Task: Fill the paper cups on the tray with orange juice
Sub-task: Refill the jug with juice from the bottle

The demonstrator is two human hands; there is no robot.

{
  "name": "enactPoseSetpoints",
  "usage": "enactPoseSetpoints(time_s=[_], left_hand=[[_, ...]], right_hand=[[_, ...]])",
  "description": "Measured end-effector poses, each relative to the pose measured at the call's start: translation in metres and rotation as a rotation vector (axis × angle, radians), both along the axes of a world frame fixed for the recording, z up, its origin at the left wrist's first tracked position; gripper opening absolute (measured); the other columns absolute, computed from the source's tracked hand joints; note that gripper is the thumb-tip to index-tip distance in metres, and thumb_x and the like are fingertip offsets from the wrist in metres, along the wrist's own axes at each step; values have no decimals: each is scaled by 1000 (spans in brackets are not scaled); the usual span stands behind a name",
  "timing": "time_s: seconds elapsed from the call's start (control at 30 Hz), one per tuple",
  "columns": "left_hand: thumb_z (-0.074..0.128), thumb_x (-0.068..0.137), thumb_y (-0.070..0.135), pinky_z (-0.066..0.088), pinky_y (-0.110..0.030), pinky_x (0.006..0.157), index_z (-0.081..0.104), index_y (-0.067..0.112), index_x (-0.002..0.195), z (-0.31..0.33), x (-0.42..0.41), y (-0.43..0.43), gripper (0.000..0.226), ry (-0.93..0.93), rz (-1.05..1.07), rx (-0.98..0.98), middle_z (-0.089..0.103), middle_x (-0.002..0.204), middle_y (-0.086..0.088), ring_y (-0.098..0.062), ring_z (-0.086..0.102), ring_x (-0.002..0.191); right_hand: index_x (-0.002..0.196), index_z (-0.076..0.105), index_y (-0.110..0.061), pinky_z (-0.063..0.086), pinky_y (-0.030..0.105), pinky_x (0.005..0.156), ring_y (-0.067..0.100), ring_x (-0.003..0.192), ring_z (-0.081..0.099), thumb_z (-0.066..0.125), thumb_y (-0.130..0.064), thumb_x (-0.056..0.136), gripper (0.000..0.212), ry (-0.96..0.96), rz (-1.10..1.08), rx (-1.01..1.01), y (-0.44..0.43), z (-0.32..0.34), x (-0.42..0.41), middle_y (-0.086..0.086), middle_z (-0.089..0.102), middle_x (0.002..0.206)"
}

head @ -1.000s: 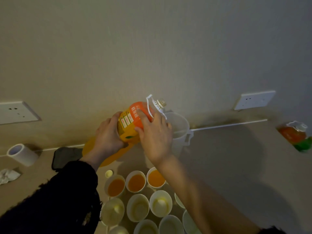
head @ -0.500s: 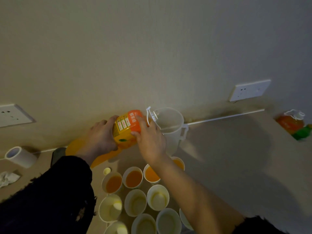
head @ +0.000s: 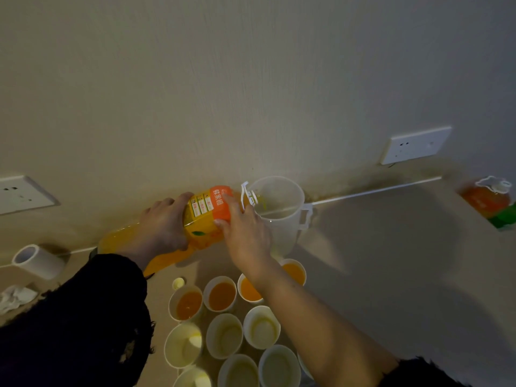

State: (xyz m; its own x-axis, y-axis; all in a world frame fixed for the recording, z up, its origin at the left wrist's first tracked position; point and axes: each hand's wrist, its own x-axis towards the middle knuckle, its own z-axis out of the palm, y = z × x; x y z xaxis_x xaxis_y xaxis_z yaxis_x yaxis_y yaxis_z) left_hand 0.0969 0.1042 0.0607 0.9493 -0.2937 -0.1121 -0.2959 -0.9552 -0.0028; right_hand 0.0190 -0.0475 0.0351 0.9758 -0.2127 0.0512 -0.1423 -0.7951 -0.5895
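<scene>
A large orange juice bottle (head: 205, 216) lies tipped to the right, its open neck over the rim of a clear plastic pitcher (head: 282, 219). My left hand (head: 164, 222) grips the bottle's middle from the left. My right hand (head: 245, 233) grips it near the shoulder, beside the white handle. Juice runs into the pitcher. Below, several paper cups stand in rows: the back ones (head: 222, 294) hold orange juice, the nearer ones (head: 224, 335) look pale inside. The tray beneath them is hidden.
A second juice bottle (head: 487, 198) stands at the far right. A roll of tape (head: 37, 259) and crumpled tissue (head: 14, 296) lie at the left. A small yellow cap (head: 178, 282) sits by the cups. Wall sockets (head: 414, 145) flank the counter.
Both hands have swung the bottle's neck down and right until it sits over the pitcher's rim. The bottle is tipped further than a second ago.
</scene>
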Motion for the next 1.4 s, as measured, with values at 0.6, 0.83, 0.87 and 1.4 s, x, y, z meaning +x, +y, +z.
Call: enactPoseSetpoints(time_s=[0.6, 0.83, 0.87, 1.4], left_hand=[[82, 54, 25, 41, -40, 94, 18, 28, 146, 3, 1, -2, 112, 38, -1, -1, 50, 123, -9, -30, 46, 116], [83, 55, 24, 41, -40, 95, 18, 27, 147, 5, 1, -4, 112, 44, -1, -2, 49, 123, -9, -30, 46, 117], [83, 55, 24, 40, -40, 95, 18, 27, 147, 6, 1, -4, 112, 43, -2, 0, 49, 122, -9, -30, 46, 117], [83, 57, 25, 40, -40, 96, 17, 28, 146, 6, 1, -5, 111, 45, -12, 21, 49, 122, -8, -29, 46, 117]], right_hand=[[147, 16, -34, 45, 41, 92, 30, 122, 48, 39, -49, 97, 57, -19, -3, 8, -1, -1, 1, 13, 44, 136], [147, 17, -35, 45, 40, 91, 30, 120, 50, 39, -50, 97, 57, -20, -7, 2, -2, -1, 3, 12, 46, 134], [146, 17, -35, 46, 41, 91, 30, 120, 50, 39, -50, 97, 57, -22, -8, 1, -2, -1, 3, 12, 46, 134], [146, 18, -34, 46, 41, 90, 30, 121, 49, 39, -50, 97, 56, -24, -17, 13, -2, -1, 0, 12, 45, 135]])
